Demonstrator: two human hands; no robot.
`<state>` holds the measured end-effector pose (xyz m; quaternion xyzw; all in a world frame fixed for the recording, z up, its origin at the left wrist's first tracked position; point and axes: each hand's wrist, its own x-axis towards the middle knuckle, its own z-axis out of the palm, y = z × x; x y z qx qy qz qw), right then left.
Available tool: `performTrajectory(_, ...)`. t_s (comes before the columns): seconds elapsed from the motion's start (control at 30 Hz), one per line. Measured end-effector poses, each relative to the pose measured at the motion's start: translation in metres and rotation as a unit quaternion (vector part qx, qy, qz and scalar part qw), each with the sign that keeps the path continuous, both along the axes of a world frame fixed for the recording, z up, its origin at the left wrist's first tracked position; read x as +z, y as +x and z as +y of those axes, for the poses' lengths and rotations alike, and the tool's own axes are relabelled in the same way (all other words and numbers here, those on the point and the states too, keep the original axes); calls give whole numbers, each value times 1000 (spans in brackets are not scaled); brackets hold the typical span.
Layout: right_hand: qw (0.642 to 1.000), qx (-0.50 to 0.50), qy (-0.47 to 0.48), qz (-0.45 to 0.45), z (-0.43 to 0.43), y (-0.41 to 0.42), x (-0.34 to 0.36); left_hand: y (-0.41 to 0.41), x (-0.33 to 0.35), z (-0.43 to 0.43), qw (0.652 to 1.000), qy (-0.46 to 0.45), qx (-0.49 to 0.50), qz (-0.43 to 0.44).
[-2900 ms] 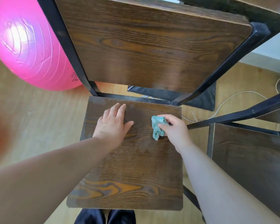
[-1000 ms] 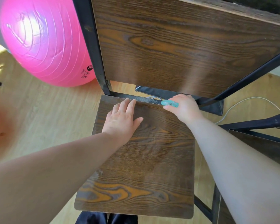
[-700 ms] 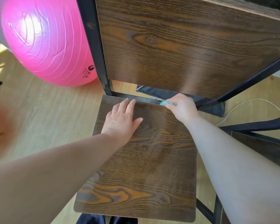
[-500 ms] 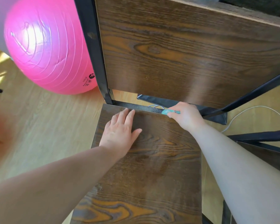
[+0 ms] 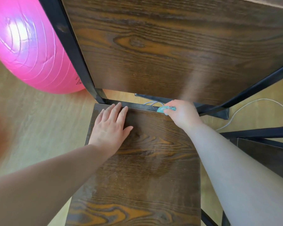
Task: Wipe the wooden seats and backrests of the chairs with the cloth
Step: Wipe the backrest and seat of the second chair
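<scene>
A dark wooden chair seat (image 5: 142,173) fills the lower middle, with its wide wooden backrest (image 5: 178,46) rising above it in a black metal frame. My left hand (image 5: 109,128) lies flat on the seat's rear left part, fingers together and reaching the back rail. My right hand (image 5: 182,114) is closed on a small teal cloth (image 5: 163,109), pressed against the seat's rear edge at the black rail. Most of the cloth is hidden inside the hand.
A large pink exercise ball (image 5: 28,46) rests on the light wooden floor at the left of the chair. A second chair's seat (image 5: 266,159) and black frame stand at the right. A white cable (image 5: 252,103) lies on the floor behind.
My right hand has carried the cloth from the middle of the seat up to its rear edge and stays there. My left hand has slid slightly towards the back rail. The view has moved closer.
</scene>
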<state>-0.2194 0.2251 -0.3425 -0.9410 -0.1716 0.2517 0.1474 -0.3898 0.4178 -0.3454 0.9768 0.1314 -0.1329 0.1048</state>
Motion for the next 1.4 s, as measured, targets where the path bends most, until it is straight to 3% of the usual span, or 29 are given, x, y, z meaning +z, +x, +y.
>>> performTrajectory(0.27,1000,14,3,-1,27,-9,0,-23,3,18,1000,25,13,2)
performTrajectory(0.63,998,14,50,-20,173,-67,-4,-44,10,50,995,18,90,-27)
performTrajectory(0.97,987,-1,52,151,173,-49,13,-48,21,65,996,14,86,-7)
performTrajectory(1.17,979,16,44,198,172,-60,25,-51,31,76,998,12,55,-14)
performTrajectory(1.4,990,-5,127,65,171,-98,19,-62,35,85,998,26,51,-10)
